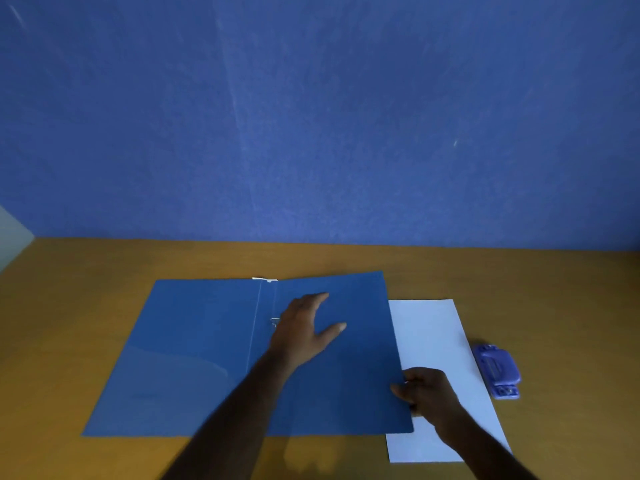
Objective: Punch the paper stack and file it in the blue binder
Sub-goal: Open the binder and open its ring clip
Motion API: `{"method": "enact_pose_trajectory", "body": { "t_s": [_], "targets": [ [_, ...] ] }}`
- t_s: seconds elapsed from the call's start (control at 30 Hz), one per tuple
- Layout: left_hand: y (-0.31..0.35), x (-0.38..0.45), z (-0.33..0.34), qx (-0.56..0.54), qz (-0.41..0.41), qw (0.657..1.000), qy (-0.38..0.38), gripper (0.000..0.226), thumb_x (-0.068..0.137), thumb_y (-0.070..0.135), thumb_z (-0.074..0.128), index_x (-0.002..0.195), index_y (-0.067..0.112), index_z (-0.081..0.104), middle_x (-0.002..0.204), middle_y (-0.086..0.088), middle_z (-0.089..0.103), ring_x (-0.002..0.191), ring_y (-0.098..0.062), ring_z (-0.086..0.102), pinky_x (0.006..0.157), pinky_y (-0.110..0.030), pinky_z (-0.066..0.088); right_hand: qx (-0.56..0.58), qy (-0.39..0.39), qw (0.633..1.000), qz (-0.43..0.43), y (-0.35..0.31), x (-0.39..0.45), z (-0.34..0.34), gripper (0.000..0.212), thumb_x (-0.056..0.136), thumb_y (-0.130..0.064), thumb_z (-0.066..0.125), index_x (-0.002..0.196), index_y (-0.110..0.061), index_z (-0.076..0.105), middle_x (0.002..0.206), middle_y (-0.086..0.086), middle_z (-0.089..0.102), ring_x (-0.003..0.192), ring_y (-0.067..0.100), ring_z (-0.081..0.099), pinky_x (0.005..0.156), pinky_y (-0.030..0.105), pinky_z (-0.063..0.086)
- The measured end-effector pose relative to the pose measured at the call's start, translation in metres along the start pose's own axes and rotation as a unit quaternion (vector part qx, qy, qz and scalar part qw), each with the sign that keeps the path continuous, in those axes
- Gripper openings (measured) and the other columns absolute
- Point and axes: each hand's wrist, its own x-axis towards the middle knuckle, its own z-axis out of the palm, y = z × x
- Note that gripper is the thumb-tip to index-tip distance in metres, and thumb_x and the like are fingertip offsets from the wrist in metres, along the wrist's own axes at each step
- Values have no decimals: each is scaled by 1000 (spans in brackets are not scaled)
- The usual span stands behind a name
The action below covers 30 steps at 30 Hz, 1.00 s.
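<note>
Two hands: left hand (304,327) flat on blue binder (194,358); right hand (424,389) fingers apparently pinching its edge.

paper stack (436,344) partly under blue binder (214,358)

I see a blue wall (311,116) filling the far side, faintly streaked with pale scuffs. Below it runs a brown wooden table (104,265), lit softly and evenly. At the far left edge, a pale grey surface (10,237) meets the wall.
</note>
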Motion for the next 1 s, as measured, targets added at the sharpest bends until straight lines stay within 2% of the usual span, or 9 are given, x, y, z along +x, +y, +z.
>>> {"method": "enact_pose_trajectory", "body": {
  "t_s": [0.13,0.3,0.43,0.5,0.57,0.7,0.8,0.9,1.0],
  "targets": [
    [-34,-12,-21,-2,-26,1000,3,103,59,83,63,140,23,47,139,3,50,131,-15,42,109,-35,39,-23,44,998,30,12,3,-20,8,80,13,70,81,5,71,75,19,72,72,33,70,62,39,57],
    [-73,-30,-32,66,-65,993,-75,128,44,86,69,149,23,31,153,1,34,142,-16,28,117,-36,27,-113,100,987,53,25,7,-29,9,70,3,81,71,-3,74,76,21,74,73,38,72,64,49,61],
    [-87,-38,-27,185,-68,965,-172,152,30,98,50,155,22,10,164,1,11,151,-20,6,123,-44,10,-269,107,957,31,17,6,-31,19,65,-19,88,66,-12,71,56,2,71,49,14,69,52,28,58],
    [-88,-39,-22,225,-64,952,-198,155,27,98,49,156,25,3,165,2,-1,152,-21,-4,122,-49,5,-389,117,914,3,14,6,-33,30,62,-40,86,61,-18,66,53,-5,68,55,10,69,53,22,51],
    [-86,-37,-19,245,-62,944,-214,152,32,91,63,155,28,-1,165,1,-9,151,-24,-8,121,-53,3,-464,130,876,-21,13,8,-34,35,62,-51,82,61,-24,60,65,-10,64,72,13,68,52,20,42],
    [-81,-34,-19,281,-76,926,-240,143,45,81,71,155,33,-5,162,-1,-22,151,-29,-13,120,-57,-2,-483,148,857,-100,3,13,-18,33,68,-54,79,82,-27,66,82,-9,68,82,15,68,61,20,43],
    [-80,-31,-18,295,-82,919,-249,143,44,81,72,154,34,-6,161,-1,-25,150,-31,-14,119,-59,-2,-361,93,907,-194,-4,23,14,57,62,-48,88,110,-24,69,95,-10,68,83,8,64,68,11,45],
    [-80,-28,-17,304,-85,915,-251,144,42,80,73,154,35,-5,162,-1,-25,150,-32,-12,118,-59,0,-344,-31,908,-236,-20,32,54,103,58,-52,88,145,-24,42,134,-10,50,122,10,50,102,25,45],
    [-81,-28,-16,305,-91,914,-253,145,40,81,72,153,37,-7,162,0,-25,150,-32,-11,118,-60,1,-386,-90,885,-245,-38,40,91,131,52,-60,86,156,-26,13,149,-8,34,139,13,30,115,35,33]
  ]
}}
